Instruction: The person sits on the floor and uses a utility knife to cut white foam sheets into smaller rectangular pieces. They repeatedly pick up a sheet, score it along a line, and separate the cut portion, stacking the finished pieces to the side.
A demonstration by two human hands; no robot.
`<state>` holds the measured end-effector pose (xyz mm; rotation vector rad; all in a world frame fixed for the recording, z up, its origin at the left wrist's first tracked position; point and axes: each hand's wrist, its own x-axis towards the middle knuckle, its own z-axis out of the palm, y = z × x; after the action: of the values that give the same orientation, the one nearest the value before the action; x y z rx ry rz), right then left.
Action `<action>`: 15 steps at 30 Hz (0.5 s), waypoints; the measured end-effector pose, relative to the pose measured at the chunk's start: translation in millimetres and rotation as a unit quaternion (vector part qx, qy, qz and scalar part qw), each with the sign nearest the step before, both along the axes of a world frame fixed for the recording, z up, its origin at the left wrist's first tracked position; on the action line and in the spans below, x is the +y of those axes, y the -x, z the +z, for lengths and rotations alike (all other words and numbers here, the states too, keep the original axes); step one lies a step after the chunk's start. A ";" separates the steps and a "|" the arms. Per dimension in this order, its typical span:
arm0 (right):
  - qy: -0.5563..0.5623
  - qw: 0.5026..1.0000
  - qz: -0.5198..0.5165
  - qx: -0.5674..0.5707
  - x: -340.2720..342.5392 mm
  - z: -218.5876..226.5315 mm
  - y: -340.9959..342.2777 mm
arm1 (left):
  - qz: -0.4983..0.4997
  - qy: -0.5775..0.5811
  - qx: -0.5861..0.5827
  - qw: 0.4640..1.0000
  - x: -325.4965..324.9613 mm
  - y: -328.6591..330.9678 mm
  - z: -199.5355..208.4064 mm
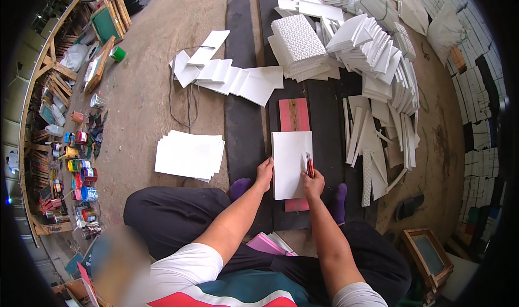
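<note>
A white rectangular foam board [289, 166] lies in front of me on a pink strip-like board [293, 112] with a worn brown middle. My left hand [264, 175] is closed at the foam board's left edge. In my right hand [313, 184] is a red-handled utility knife [310, 166], held over the board's right side. A thin strip or line runs along that right edge near the blade; whether it is cut through I cannot make out. Both sit on dark planks [247, 117] between my feet.
White sheets [189, 154] are stacked at left, with a fanned row of boards [238, 81] beyond. A textured white stack [300, 42] and a big heap of white pieces [373, 53] stand far right. Paint cans [86, 174] line the left side; a wooden frame [427, 258] is near right.
</note>
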<state>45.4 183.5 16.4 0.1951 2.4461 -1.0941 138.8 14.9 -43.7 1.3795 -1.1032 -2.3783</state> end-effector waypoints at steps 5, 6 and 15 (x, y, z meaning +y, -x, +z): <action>-0.004 1.000 -0.007 0.014 2.4 -16.8 1.7 | -0.001 -0.010 -0.010 1.000 0.8 5.2 7.3; -0.003 1.000 -0.011 0.018 2.4 -19.3 1.0 | -0.007 -0.015 -0.011 1.000 0.8 5.5 10.0; 0.012 0.999 -0.018 0.026 -1.6 -19.2 -2.0 | -0.027 -0.016 -0.017 0.999 -4.1 3.7 7.1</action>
<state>47.5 181.8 -2.8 0.2058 2.4818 -1.1579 135.1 10.9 -36.6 1.4231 -1.1301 -2.4283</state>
